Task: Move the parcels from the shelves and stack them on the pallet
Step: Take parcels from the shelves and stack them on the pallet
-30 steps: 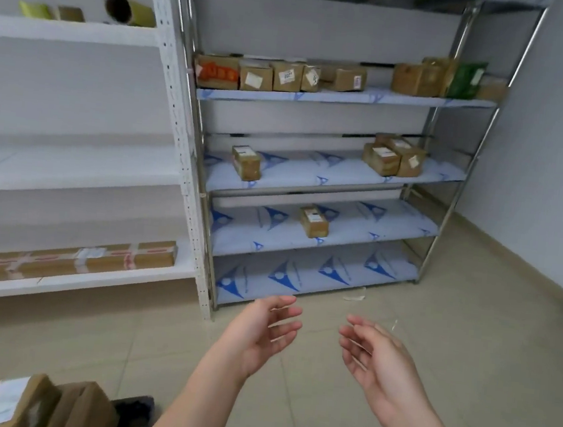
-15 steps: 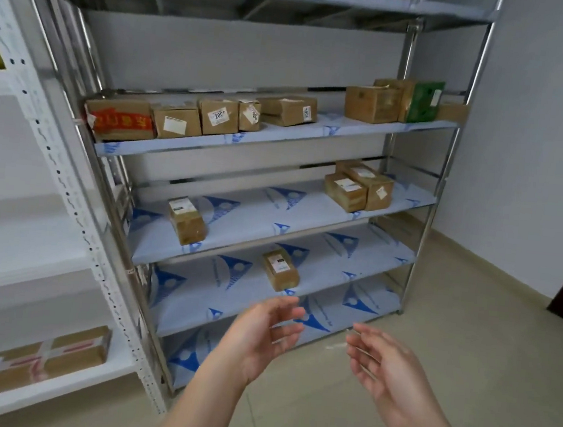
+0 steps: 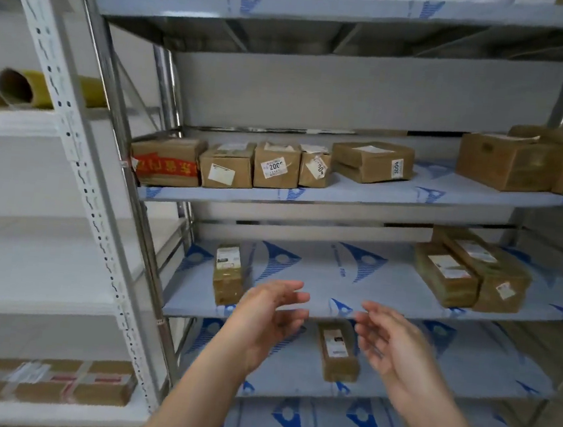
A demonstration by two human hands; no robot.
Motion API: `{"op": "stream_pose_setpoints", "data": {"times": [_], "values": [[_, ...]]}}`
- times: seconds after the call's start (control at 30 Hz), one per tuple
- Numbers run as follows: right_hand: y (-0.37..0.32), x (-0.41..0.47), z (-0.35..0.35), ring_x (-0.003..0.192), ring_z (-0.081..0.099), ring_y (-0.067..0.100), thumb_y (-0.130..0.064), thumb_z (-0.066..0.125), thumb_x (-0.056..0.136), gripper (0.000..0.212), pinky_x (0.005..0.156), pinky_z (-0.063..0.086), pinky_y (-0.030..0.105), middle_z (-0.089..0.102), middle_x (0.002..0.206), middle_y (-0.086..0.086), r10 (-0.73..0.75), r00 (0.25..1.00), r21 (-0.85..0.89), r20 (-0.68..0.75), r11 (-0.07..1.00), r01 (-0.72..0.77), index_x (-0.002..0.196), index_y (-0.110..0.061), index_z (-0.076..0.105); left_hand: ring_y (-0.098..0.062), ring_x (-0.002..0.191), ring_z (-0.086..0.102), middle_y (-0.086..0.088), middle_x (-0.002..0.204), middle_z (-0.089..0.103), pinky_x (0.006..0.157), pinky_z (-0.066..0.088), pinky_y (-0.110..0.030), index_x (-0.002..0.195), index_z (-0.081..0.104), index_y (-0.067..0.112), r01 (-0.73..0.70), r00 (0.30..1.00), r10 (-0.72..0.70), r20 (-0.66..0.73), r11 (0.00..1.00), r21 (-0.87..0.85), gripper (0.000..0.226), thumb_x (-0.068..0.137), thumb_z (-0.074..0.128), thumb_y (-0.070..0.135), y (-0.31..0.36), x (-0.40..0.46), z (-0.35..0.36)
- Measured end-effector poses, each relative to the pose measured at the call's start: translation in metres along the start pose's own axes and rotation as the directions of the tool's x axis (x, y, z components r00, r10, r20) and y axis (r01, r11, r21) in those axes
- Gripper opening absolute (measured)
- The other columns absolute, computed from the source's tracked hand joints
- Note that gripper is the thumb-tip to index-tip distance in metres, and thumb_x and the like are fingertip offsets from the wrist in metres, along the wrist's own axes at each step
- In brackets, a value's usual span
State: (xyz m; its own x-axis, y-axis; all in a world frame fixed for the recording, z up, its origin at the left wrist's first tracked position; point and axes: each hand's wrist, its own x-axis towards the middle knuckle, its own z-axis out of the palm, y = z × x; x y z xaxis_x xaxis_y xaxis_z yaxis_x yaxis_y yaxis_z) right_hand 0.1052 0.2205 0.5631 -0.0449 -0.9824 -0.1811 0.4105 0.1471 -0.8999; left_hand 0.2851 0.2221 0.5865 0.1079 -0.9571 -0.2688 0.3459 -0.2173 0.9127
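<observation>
Hands, left hand [image 3: 265, 318] & right hand [image 3: 394, 348], both relaxed w/ fingers loose, holding nothing, before shelf [image 3: 386, 285].

Two bare forearms rise from the lower edge of the view, converging slightly toward the centre. The left hand [image 3: 264, 322] is held upright with its palm turned inward toward the other hand; its fingers [image 3: 291, 297] are relaxed, slightly bent and spread, and the thumb lies uppermost. The right hand [image 3: 394, 351] mirrors it, palm facing inward to the left, fingers [image 3: 370, 328] loosely extended and a little separated. The two hands are level with one another and apart, a clear gap between the fingertips. Neither hand holds or touches anything. Both are somewhat blurred. The wrists are straight, in line with the forearms.
</observation>
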Motion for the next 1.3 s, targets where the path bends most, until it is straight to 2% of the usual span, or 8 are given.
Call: {"op": "stream_pose_setpoints", "data": {"times": [0.23, 0.57, 0.73, 0.8, 0.9, 1.0, 1.2, 1.3], "values": [[0.004, 0.097, 0.073, 0.081, 0.062, 0.020, -0.002, 0.051, 0.097, 0.018, 0.074, 0.048, 0.030, 0.073, 0.083, 0.009, 0.037, 0.986, -0.072, 0.164, 0.997, -0.025, 0.099, -0.007, 0.068, -0.019, 0.069, 0.064, -0.008, 0.090, 0.070, 0.071, 0.053, -0.031, 0.105, 0.068, 0.008, -0.157, 0.979, 0.160, -0.125, 0.987, 0.033, 0.016, 0.097, 0.055, 0.011, 0.061, 0.094, -0.031], [-0.025, 0.203, 0.118, 0.080, 0.064, 0.017, -0.003, 0.050, 0.098, 0.021, 0.074, 0.050, 0.029, 0.074, 0.085, 0.007, -0.062, 0.991, -0.059, 0.119, 0.996, 0.069, 0.099, -0.010, 0.070, -0.024, 0.081, 0.066, -0.014, 0.104, 0.073, 0.090, 0.055, -0.040, 0.106, 0.071, 0.010, -0.234, 0.967, 0.244, -0.076, 0.964, 0.127, 0.019, 0.096, 0.055, 0.008, 0.122, 0.204, -0.018], [-0.043, 0.243, 0.110, 0.081, 0.065, 0.017, -0.004, 0.053, 0.097, 0.019, 0.073, 0.050, 0.028, 0.074, 0.085, 0.006, -0.107, 0.993, -0.049, 0.054, 0.993, 0.110, 0.099, -0.010, 0.071, -0.023, 0.082, 0.068, -0.013, 0.102, 0.073, 0.083, 0.056, -0.034, 0.105, 0.069, 0.011, -0.261, 0.960, 0.270, -0.076, 0.959, 0.111, 0.016, 0.098, 0.054, 0.010, 0.126, 0.233, 0.012], [-0.054, 0.257, 0.107, 0.081, 0.065, 0.016, -0.004, 0.053, 0.097, 0.019, 0.073, 0.050, 0.027, 0.073, 0.084, 0.006, -0.136, 0.989, -0.055, 0.050, 0.989, 0.139, 0.096, -0.011, 0.071, -0.022, 0.088, 0.067, -0.012, 0.104, 0.069, 0.080, 0.057, -0.031, 0.103, 0.066, 0.012, -0.398, 0.880, 0.402, -0.254, 0.915, 0.071, 0.013, 0.098, 0.054, 0.008, 0.126, 0.246, 0.021], [-0.072, 0.273, 0.109, 0.084, 0.067, 0.016, -0.005, 0.052, 0.098, 0.021, 0.078, 0.052, 0.028, 0.075, 0.082, 0.002, -0.178, 0.977, -0.121, 0.117, 0.974, 0.192, 0.096, -0.013, 0.071, -0.022, 0.112, 0.055, -0.003, 0.125, 0.052, 0.088, 0.049, -0.031, 0.112, 0.055, 0.019, -0.593, 0.545, 0.629, -0.554, 0.757, 0.275, 0.021, 0.095, 0.054, 0.009, 0.134, 0.268, 0.020], [-0.086, 0.283, 0.121, 0.088, 0.068, 0.015, -0.007, 0.051, 0.099, 0.023, 0.080, 0.054, 0.027, 0.076, 0.088, -0.001, -0.223, 0.943, -0.189, 0.249, 0.943, 0.273, 0.098, -0.017, 0.071, -0.027, 0.138, 0.025, 0.000, 0.147, 0.027, 0.114, 0.025, -0.049, 0.134, 0.048, 0.029, -0.492, 0.346, 0.800, -0.491, 0.600, 0.630, 0.043, 0.093, 0.054, 0.015, 0.144, 0.292, 0.003], [-0.092, 0.289, 0.164, 0.088, 0.067, 0.005, -0.004, 0.054, 0.097, 0.021, 0.081, 0.053, 0.019, 0.074, 0.092, -0.006, -0.404, 0.735, -0.176, 0.545, 0.802, 0.571, 0.099, -0.017, 0.070, -0.020, 0.149, 0.006, 0.009, 0.163, 0.017, 0.119, 0.003, -0.050, 0.143, 0.047, 0.035, -0.200, 0.288, 0.939, -0.189, 0.252, 0.947, 0.055, 0.092, 0.032, 0.049, 0.147, 0.310, -0.018], [-0.080, 0.300, 0.186, 0.106, 0.057, 0.004, -0.013, 0.056, 0.091, 0.019, 0.096, 0.043, 0.022, 0.067, 0.106, -0.013, -0.685, 0.403, -0.310, 0.607, 0.262, 0.914, 0.101, -0.021, 0.069, -0.021, 0.152, -0.003, 0.009, 0.165, 0.014, 0.120, -0.008, -0.046, 0.138, 0.051, 0.035, -0.106, 0.344, 0.923, -0.174, 0.222, 0.969, 0.056, 0.091, 0.027, 0.051, 0.151, 0.313, -0.030]]}}
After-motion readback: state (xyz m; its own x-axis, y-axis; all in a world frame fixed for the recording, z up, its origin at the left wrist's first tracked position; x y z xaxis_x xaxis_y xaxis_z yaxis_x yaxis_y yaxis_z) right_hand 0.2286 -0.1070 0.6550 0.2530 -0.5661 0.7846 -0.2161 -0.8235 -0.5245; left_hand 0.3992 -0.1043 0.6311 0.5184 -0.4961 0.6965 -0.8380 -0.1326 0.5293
